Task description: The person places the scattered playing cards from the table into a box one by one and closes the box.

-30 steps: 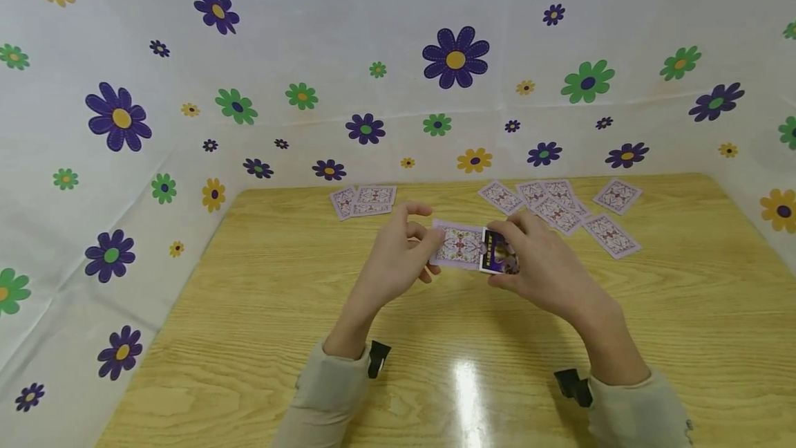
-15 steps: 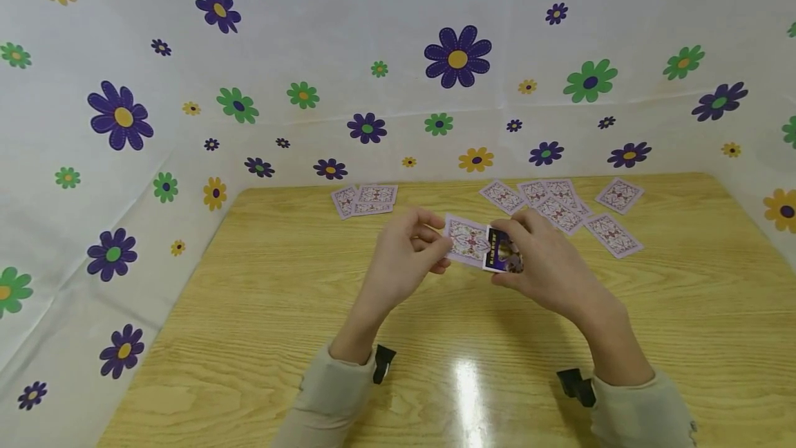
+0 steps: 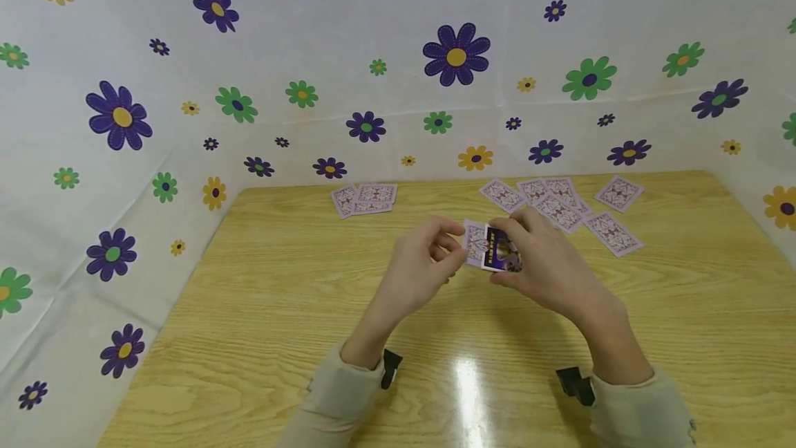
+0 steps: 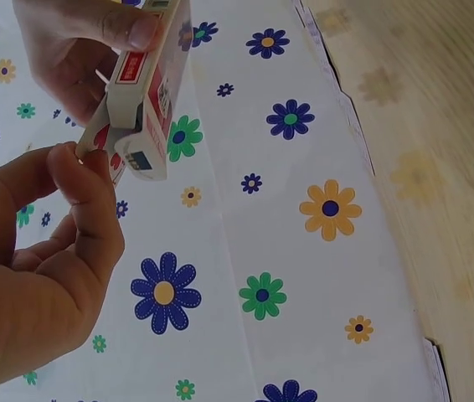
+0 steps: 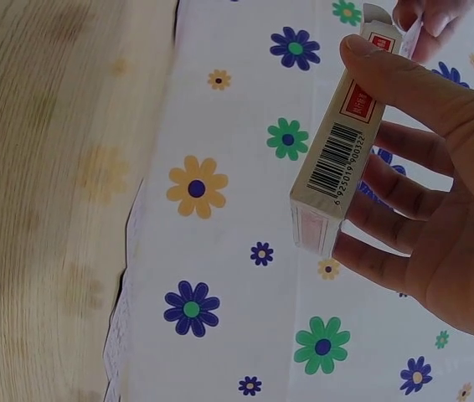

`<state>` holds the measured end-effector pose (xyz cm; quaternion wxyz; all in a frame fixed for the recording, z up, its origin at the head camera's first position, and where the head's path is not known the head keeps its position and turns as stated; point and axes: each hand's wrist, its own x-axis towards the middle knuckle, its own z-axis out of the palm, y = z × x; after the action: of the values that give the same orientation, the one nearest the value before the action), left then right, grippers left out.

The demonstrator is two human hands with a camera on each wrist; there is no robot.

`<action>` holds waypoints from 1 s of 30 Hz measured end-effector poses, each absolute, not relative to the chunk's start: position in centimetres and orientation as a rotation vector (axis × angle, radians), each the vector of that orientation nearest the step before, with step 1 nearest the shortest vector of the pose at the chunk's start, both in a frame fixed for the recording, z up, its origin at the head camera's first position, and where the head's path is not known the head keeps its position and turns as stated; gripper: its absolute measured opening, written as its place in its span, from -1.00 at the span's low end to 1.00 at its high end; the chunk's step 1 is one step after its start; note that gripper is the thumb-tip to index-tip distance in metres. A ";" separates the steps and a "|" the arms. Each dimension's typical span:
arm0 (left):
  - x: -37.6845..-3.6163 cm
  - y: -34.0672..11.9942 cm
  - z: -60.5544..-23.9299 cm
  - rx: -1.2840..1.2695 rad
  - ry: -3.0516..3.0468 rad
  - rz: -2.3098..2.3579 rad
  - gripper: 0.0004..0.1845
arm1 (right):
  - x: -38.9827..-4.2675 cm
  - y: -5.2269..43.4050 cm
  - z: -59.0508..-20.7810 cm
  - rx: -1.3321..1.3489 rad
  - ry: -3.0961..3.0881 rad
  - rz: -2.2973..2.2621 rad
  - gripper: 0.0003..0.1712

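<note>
- Card box: rectangular cardboard, barcode reading 6 925019 000322, gripped by right hand above wooden surface.
- Patterned card: half inside box, pinched by left hand fingers.

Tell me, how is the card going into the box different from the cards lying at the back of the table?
The held card is pinched by the left hand and partly inside the card box; the scattered cards lie flat, untouched, in full view on the table. All show the same purple patterned back.
</note>
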<state>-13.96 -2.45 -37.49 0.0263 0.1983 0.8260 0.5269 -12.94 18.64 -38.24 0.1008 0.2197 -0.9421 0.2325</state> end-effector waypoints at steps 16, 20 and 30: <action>-13.4 -1.3 -37.7 0.770 2.743 1.331 -0.66 | -13.0 18.6 -38.2 0.658 -2.773 0.706 -0.17; -13.3 -1.1 -37.7 0.792 2.773 1.277 -0.65 | -12.9 18.6 -38.2 0.661 -2.769 0.712 -0.17; -13.2 -0.9 -37.8 0.786 2.787 1.247 -0.65 | -12.9 18.7 -38.2 0.670 -2.759 0.703 -0.17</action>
<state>-13.16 -0.90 -37.84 -0.0057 0.2493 0.8839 0.3955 -12.94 18.69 -38.19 0.1082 0.2278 -0.9377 0.2389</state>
